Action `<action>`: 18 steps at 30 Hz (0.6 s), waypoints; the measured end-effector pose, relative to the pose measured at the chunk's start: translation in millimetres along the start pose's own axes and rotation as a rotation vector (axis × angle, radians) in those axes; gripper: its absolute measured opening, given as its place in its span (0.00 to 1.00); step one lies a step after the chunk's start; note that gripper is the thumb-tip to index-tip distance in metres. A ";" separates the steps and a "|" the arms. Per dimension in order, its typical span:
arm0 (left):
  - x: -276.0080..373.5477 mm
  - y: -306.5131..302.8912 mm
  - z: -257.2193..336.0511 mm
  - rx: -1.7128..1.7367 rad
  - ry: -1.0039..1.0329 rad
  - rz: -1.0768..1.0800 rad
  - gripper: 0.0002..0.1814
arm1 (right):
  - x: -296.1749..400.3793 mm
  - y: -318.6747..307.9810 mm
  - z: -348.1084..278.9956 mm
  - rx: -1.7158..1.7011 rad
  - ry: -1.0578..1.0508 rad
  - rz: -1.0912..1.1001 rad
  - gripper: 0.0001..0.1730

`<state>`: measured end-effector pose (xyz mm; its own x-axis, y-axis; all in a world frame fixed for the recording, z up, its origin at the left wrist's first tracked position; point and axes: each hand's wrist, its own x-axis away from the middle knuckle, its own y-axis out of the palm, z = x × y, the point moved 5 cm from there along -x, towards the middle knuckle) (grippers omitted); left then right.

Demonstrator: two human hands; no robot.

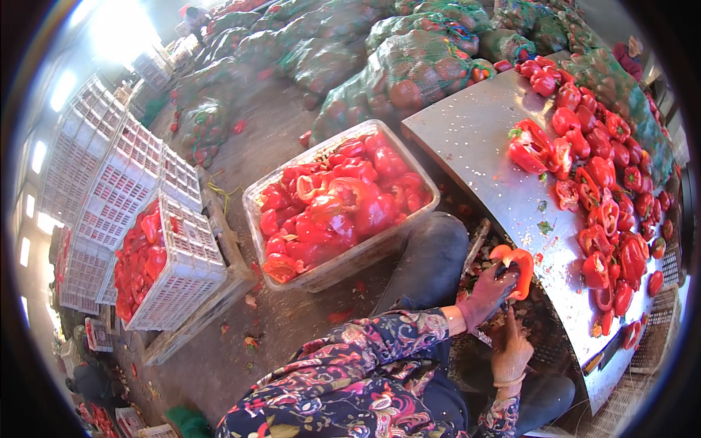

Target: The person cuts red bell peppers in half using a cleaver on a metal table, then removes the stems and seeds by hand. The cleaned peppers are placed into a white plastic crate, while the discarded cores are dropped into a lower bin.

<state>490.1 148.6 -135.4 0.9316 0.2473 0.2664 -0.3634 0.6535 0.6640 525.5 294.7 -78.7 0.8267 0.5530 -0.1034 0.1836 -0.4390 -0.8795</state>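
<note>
My left hand (487, 295), in a dark reddish glove, grips a cut red bell pepper (520, 271) near the edge of the metal table (465, 131). Just below it is my bare right hand (512, 347), its index finger pointing up towards the glove; whether it holds anything cannot be told. Many red bell peppers (599, 169), whole and cut, are heaped on the table. A knife (602, 353) lies by the table's near edge. At my knee, a white plastic tub (339, 263) is full of cut red peppers (339, 208).
White slatted crates (123, 180) stand stacked at the left; one crate (186, 274) of peppers rests on a wooden pallet (191, 336). Green mesh sacks (405, 76) cover the floor behind. Scraps lie below my hands. A person (628, 57) is at the far right.
</note>
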 end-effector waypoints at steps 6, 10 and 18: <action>29.5 39.5 18.1 -0.693 0.292 -0.190 0.19 | -21.0 -26.9 18.3 -1.281 0.360 0.245 0.23; 38.0 44.4 17.6 -0.903 0.463 -0.277 0.26 | -26.0 -0.1 39.6 -1.187 0.273 0.159 0.16; 17.1 -1.1 13.2 -0.009 -0.075 0.074 0.21 | -92.8 -42.8 10.3 -1.263 0.478 0.462 0.08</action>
<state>506.3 142.7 -122.4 0.8989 0.2411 0.3659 -0.4304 0.6420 0.6345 435.5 269.5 -36.2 0.9920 0.0123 0.1257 -0.0148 -0.9769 0.2130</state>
